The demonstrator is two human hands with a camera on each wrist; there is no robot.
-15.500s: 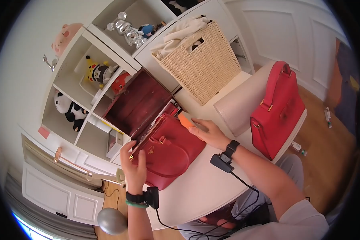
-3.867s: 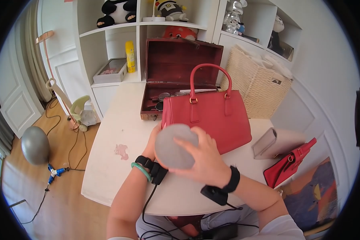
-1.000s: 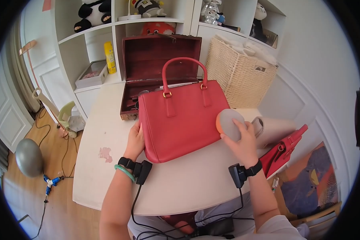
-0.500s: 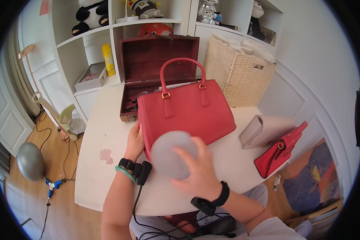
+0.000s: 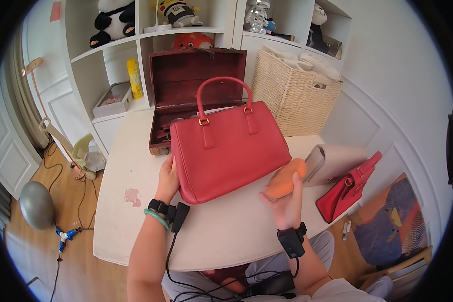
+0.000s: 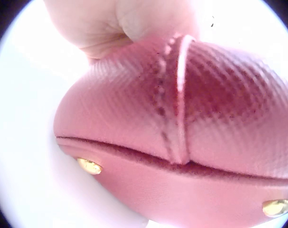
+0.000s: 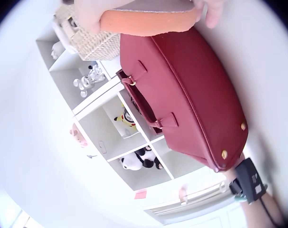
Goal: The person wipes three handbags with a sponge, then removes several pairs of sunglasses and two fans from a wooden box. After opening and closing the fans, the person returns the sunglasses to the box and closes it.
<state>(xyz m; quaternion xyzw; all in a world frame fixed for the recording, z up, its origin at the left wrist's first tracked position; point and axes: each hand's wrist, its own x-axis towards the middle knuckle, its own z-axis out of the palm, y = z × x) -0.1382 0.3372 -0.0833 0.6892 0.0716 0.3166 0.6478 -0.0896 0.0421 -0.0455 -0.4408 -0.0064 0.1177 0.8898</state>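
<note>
The large red handbag (image 5: 231, 156) sits tilted on the pale table (image 5: 221, 241), its handle standing up; gold studs show on its underside (image 7: 229, 137). My left hand (image 5: 168, 180) grips its left end, with fingertips hidden; in the left wrist view the hand (image 6: 120, 23) presses on the leather (image 6: 125, 104). Near the bag's lower right corner, my right hand (image 5: 288, 205) holds an orange pad (image 5: 285, 178) with the palm turned up. The right wrist view shows that pad (image 7: 148, 23) with its grey face up, between thumb and fingers.
Behind the bag, an open dark red case (image 5: 199, 75) holds small items. A woven basket (image 5: 294, 95) stands at the back right. A beige bag (image 5: 334, 163) and a smaller red bag (image 5: 342, 196) are at the right edge. Cables (image 5: 226, 289) hang below the table's front.
My right hand has swung from in front of the bag to its right side, turning the pad so its orange side shows. My left hand keeps its hold.
</note>
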